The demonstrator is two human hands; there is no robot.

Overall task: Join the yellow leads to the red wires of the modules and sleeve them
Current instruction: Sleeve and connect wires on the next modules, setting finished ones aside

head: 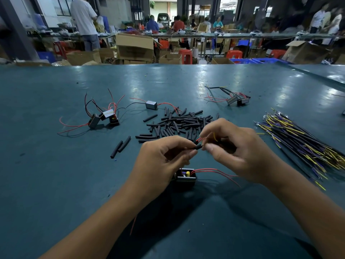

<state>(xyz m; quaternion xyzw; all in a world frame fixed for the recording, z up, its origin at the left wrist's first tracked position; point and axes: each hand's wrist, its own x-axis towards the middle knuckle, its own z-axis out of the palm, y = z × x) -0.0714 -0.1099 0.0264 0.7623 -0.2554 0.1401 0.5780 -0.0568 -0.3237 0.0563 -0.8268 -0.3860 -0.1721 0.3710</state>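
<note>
No text, label or number is legible anywhere.

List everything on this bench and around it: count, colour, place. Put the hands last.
sleeve pieces: a loose pile, too many to count, black, bench centre
stray sleeves: two, black, left of the pile
bundle of leads: many, black with yellow and purple ends, right side
modules, left group: three, dark and silver, red and black wires
single module: one, grey, behind the pile
modules, far right group: two, with leads attached
module in work: one, black, open top, red wires, under the hands
bench: one, teal
cardboard boxes: several, brown, background floor
stools: several, red, background
left hand: pinches a black sleeve
right hand: pinches red and yellow wires
</note>
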